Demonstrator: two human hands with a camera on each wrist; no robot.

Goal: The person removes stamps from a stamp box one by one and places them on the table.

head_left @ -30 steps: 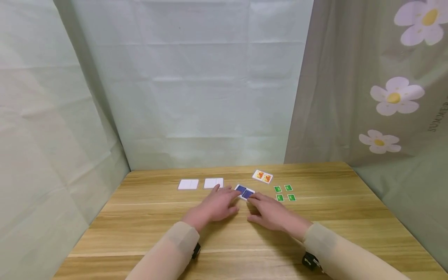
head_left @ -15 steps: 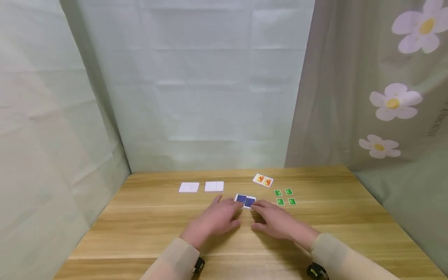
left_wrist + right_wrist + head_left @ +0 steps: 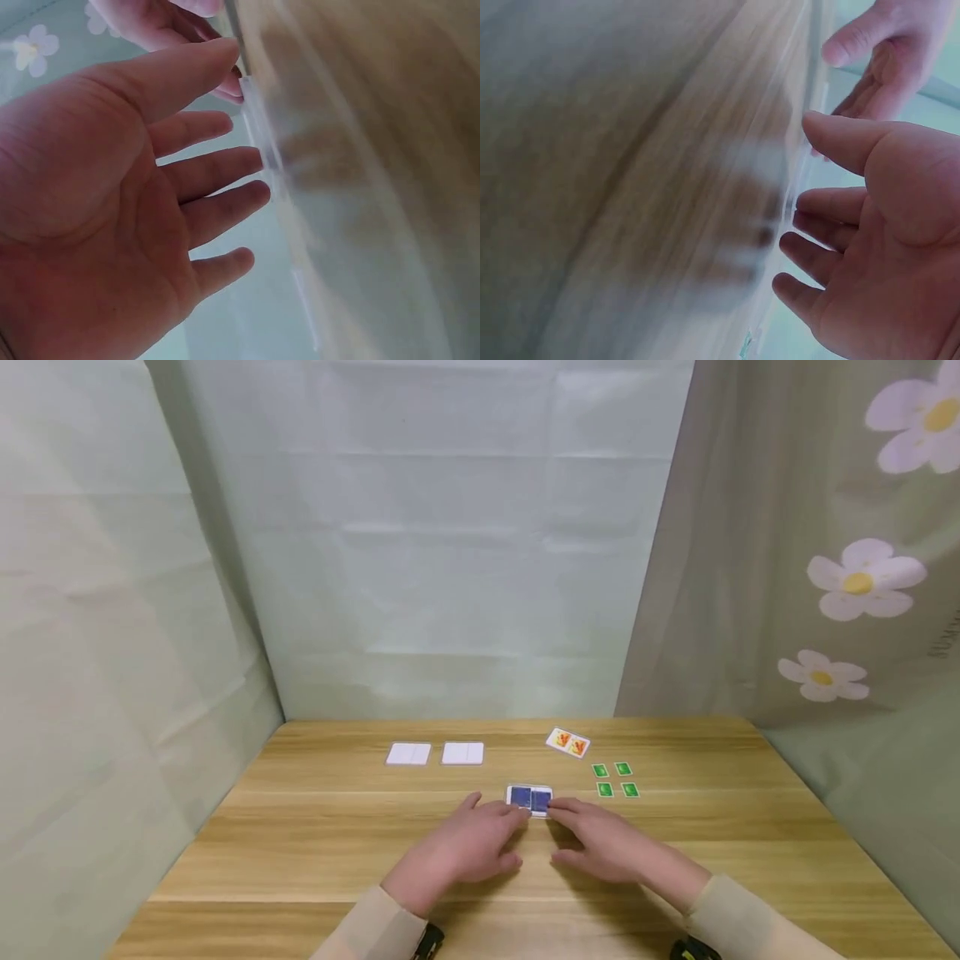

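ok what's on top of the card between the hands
Two dark blue squares lie side by side. The left hand and right hand cover bits of the card along its edges, hiding what's beneath them.

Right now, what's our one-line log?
left fingers: near edge, blue card; right fingers: its right end; four green squares: farther right

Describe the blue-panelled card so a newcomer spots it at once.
On the wood-grain table, look where the left hand and right hand nearly meet. The blue-panelled card lies at their fingers. Its two dark blue panels set it apart from the white cards, the orange-pictured card and the small green squares.
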